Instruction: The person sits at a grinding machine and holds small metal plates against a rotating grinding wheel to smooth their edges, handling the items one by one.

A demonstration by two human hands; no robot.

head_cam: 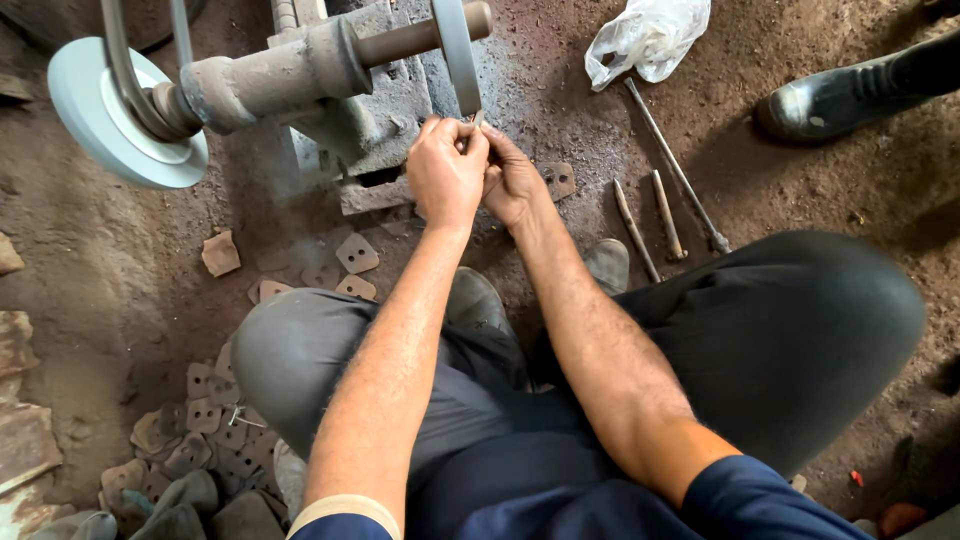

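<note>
Grinding in hand: left hand (pixel 446 172) and right hand (pixel 510 180), both pinched closed on a small metal piece (pixel 478 119), present it at the rim of the narrow grinding wheel (pixel 457 45). Next calls for steady pressure, fingertips kept off the rim. Punched plates (pixel 205 440) lie heaped by the left knee.

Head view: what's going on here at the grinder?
A person crouches on the dirt floor with both hands together at the narrow grinding wheel. The left hand and right hand pinch a small metal piece against the wheel's lower edge. A heap of flat two-holed plates lies by the left knee; thin rods lie to the right.
</note>
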